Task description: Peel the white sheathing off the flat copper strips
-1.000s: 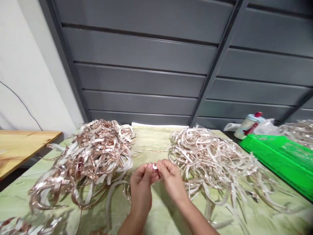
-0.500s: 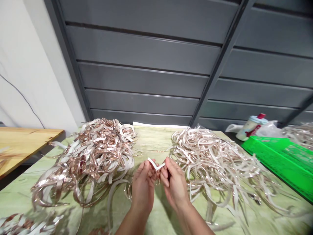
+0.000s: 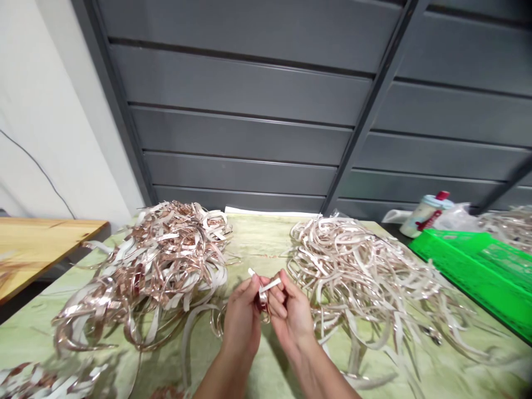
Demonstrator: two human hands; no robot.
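Both hands meet over the middle of the table, pinching a narrow strip (image 3: pixel 272 285) that is white on one face and shiny copper on the other. My left hand (image 3: pixel 241 317) is closed on one part of it, with a short white end poking up past the thumb. My right hand (image 3: pixel 296 311) grips the other white end between thumb and fingers. A copper-coloured loop of the strip hangs between the hands. A heap of copper and white strips (image 3: pixel 166 260) lies to the left, and a paler heap of strips (image 3: pixel 353 266) to the right.
The heaps rest on a green-patterned table (image 3: pixel 260 235). At the right stands a green plastic basket (image 3: pixel 465 271), with a cup (image 3: pixel 424 216) and a clear plastic bag (image 3: pixel 459 217) behind it. A wooden table (image 3: pixel 45 238) is at the left. Grey panels (image 3: pixel 245 133) rise behind.
My hands have drawn slightly closer together. The two white ends now cross near the left thumb, where before they formed an open V. The heaps stay put.
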